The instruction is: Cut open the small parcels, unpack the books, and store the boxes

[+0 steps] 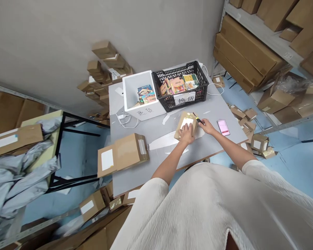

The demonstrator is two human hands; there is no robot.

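A small cardboard box (179, 126) with a white label lies on the grey table (127, 180). My left hand (187, 133) rests on its top, fingers spread over the label and pressing it down. In my right hand (207, 126) is a slim utility knife (197, 118) with a black and yellow handle, gripped at the box's right side. Its thin dark tip points up and left over the far right corner of the box. Whether the tip touches the cardboard, I cannot tell.
Behind the box stand a white foam bin (146, 113) and a black plastic crate (182, 99), both holding booklets. A larger carton (123, 152) overhangs the table's left edge. A phone (223, 127) lies at right. Shelves (266, 24) and piled boxes surround the table.
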